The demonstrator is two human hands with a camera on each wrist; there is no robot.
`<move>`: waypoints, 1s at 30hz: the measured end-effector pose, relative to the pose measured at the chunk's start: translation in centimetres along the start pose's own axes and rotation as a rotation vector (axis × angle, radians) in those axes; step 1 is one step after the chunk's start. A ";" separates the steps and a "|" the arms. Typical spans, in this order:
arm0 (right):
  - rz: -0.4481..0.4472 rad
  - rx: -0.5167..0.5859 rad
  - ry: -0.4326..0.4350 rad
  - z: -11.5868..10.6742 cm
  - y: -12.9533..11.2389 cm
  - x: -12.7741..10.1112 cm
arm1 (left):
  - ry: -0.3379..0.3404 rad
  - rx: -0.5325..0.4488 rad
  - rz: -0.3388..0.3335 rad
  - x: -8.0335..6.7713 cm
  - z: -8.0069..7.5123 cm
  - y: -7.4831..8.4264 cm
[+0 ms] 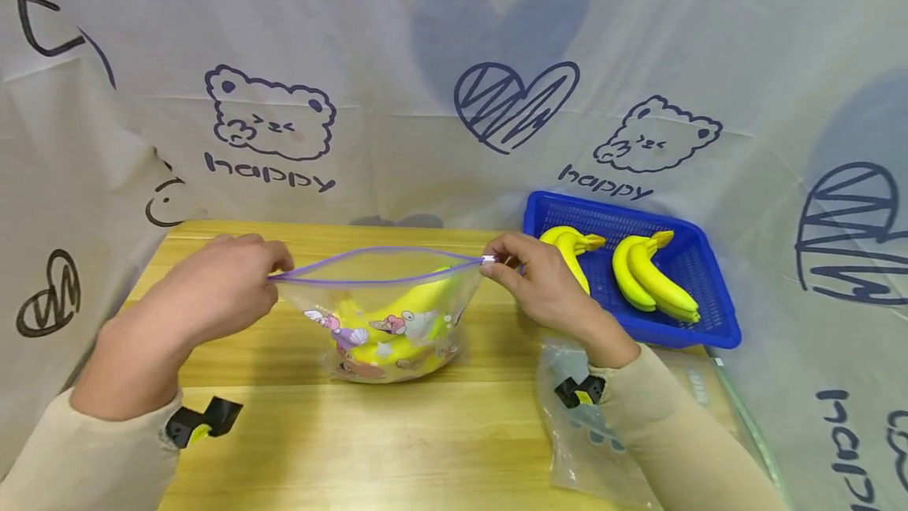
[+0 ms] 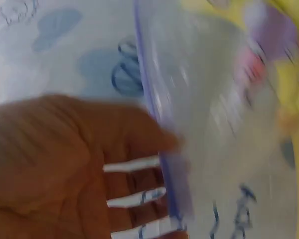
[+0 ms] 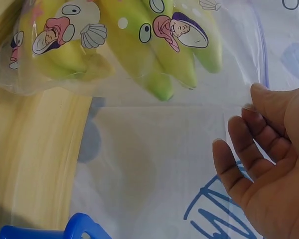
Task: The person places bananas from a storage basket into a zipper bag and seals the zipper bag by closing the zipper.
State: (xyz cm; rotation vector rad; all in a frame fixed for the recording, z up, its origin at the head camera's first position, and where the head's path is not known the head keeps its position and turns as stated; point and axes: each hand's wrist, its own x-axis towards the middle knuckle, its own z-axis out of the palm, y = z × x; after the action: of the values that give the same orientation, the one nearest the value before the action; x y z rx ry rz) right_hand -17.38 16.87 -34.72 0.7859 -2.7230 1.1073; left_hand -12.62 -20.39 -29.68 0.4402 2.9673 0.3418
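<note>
A clear zip bag (image 1: pixel 397 330) with cartoon prints and a purple zip edge hangs between both hands, its mouth parted in the middle. Yellow bananas (image 3: pixel 134 45) with greenish tips lie inside it. My left hand (image 1: pixel 230 282) pinches the left end of the zip edge, thumb on one face in the left wrist view. At the other end, my right hand (image 1: pixel 542 278) pinches the corner beside a small white slider (image 1: pixel 488 259). The right hand's other fingers are loosely bent below the corner in the right wrist view.
A blue plastic basket (image 1: pixel 716 290) with bananas (image 1: pixel 653 278) stands at the back right of the wooden table (image 1: pixel 426 448). Another clear bag (image 1: pixel 574 448) lies flat under the right forearm. A printed white cloth (image 1: pixel 397 61) hangs behind and at the sides.
</note>
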 end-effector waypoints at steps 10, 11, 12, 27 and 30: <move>-0.036 -0.008 0.019 0.6 -0.4 0.2 | 0.096 -0.089 0.269 5.8 1.4 9.3; -0.035 -0.019 0.025 0.7 -0.5 0.2 | 0.107 -0.088 0.283 6.3 1.7 9.6; -0.034 -0.030 0.032 0.7 -0.5 0.2 | 0.117 -0.084 0.289 6.6 1.8 9.8; -0.155 -0.147 0.105 -0.4 -0.8 -0.1 | 0.247 -0.038 0.356 8.0 3.2 13.5; -0.191 -0.152 0.109 -0.5 -0.8 0.0 | 0.267 -0.011 0.374 8.1 3.1 14.0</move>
State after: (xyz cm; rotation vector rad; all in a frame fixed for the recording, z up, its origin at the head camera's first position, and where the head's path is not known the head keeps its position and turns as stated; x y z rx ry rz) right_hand -17.01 16.72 -33.86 0.9108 -2.5435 0.8662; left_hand -16.04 -4.30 -30.08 1.0280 3.1213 0.4876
